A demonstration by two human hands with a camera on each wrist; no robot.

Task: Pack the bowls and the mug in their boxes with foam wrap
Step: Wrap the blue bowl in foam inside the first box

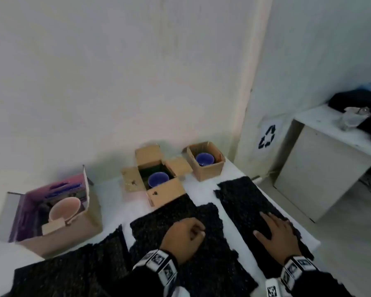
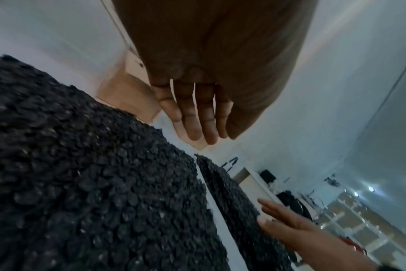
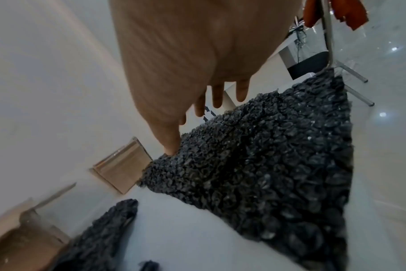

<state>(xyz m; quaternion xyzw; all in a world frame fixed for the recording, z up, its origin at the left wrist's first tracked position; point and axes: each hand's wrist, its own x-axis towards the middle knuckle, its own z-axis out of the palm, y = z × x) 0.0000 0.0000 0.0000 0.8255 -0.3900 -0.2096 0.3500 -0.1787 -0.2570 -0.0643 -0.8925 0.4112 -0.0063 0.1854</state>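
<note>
Three black foam sheets lie on the white table (image 1: 204,194). My left hand (image 1: 198,231) hovers over the middle sheet (image 1: 176,219) with fingers (image 2: 197,119) loosely curled, holding nothing. My right hand (image 1: 268,228) lies flat, fingers spread, on the right sheet (image 1: 242,200); its thumb touches the sheet's (image 3: 267,155) edge. The left sheet (image 1: 73,269) is untouched. A blue bowl (image 1: 158,179) sits in the open middle box (image 1: 165,194). Another blue bowl (image 1: 204,159) sits in the right box (image 1: 210,170). A pink mug (image 1: 64,209) stands in the left box (image 1: 73,234).
The wall runs close behind the boxes. The table's right edge lies just beyond the right sheet. Further right stands a white side desk (image 1: 321,168) with a glass (image 1: 351,118) and a dark bag (image 1: 362,103). A recycling sign (image 1: 267,137) hangs on the wall.
</note>
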